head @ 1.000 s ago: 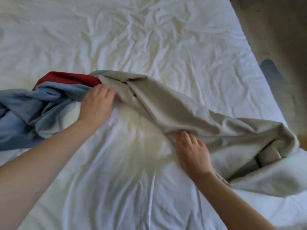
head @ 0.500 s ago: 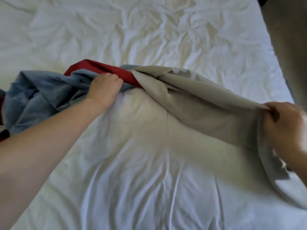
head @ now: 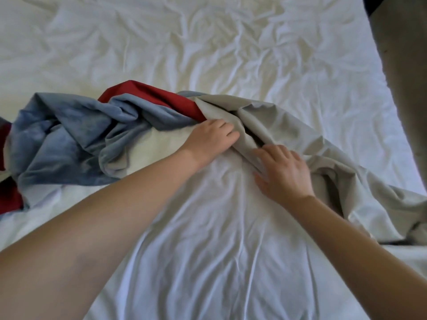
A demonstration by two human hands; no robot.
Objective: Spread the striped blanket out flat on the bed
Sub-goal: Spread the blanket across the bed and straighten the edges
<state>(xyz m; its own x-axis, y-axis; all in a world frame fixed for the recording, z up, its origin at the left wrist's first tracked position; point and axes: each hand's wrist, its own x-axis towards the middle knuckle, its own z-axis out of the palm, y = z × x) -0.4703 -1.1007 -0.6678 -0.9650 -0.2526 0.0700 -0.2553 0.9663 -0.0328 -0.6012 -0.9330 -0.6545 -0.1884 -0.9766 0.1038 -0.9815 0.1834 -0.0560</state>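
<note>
Striped blanket (head: 76, 135): blue, red and beige, bunched in a rope across mid-frame on the bed (head: 208, 42).
Right hand (head: 285, 174): has released the beige end at far right and returned to centre; grip open, fingers spread on the beige fold.
Left hand (head: 211, 138): grip slackened, fingers nearly straight on the fabric.
Judgement: blanket unspread; a fresh hold is probably needed.

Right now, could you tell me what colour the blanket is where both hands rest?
The blanket is beige-grey there; head view.
</note>
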